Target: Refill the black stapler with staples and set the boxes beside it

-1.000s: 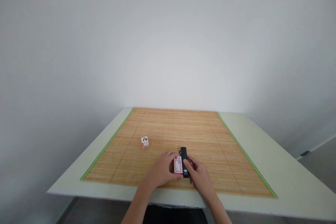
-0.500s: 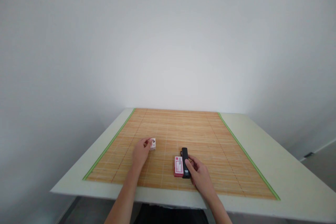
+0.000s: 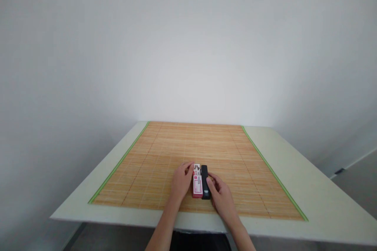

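Observation:
My left hand (image 3: 182, 178) is closed with thumb and fingers on a small white box (image 3: 197, 167) that has a dark picture and red print on top. This box sits just beyond a pink-and-white box (image 3: 198, 185), close against its far end. Along the right side of both boxes lies a black stapler (image 3: 205, 182), pointing away from me. My right hand (image 3: 220, 194) grips the stapler's right side, thumb at its edge and fingers partly hidden behind the thumb.
Everything lies on a bamboo mat (image 3: 194, 141) with green edging, spread over a white table (image 3: 294, 176). The table's far edge meets a pale wall (image 3: 188, 47). Its front edge is close to my body.
My left hand has carried the small white box rightward, from the left part of the mat to the far end of the pink-and-white box. My right hand has stayed at the stapler.

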{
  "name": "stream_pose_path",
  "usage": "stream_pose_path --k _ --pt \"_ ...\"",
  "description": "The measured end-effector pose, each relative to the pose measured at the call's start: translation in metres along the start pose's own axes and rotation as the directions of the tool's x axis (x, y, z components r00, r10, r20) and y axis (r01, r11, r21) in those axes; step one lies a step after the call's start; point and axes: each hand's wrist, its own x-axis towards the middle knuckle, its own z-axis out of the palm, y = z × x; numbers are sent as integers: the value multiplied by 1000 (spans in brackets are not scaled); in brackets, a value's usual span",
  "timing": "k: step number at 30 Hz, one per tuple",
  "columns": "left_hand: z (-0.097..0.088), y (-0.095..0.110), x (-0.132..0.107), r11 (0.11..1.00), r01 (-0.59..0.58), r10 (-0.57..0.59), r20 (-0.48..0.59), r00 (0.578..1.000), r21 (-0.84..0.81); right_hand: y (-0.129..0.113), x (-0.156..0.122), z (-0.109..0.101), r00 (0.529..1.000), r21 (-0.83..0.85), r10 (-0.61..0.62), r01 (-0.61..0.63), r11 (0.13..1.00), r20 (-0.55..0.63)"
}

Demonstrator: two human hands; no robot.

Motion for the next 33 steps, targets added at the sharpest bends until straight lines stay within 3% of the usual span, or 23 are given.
stream_pose_path --k 4,7,9,15,23,27,30,33 --pt "6 5 -17 982 84 -97 -66 993 -172 11 -18 -3 988 -155 -122 105 982 -99" --pt "18 12 -30 876 205 -229 -3 973 -436 20 -33 -2 970 -341 -243 220 914 -26" --pt "26 16 -38 804 272 -283 62 957 -528 23 -40 0 956 -450 -288 278 848 48" --pt "36 28 -52 740 345 -367 83 927 -577 26 -47 8 949 -602 -297 299 741 105" --pt "46 35 -59 731 341 -376 69 924 -591 26 -48 9 964 -617 -253 247 747 79" --pt "67 46 -60 736 341 -360 88 929 -585 31 -38 -18 959 -598 -256 277 752 122" --pt "90 64 -58 712 381 -341 184 922 -590 42 -28 -57 959 -614 -248 277 739 134" --pt "110 88 -53 703 399 -239 333 912 -589 56 -18 -106 971 -633 -207 235 737 119"
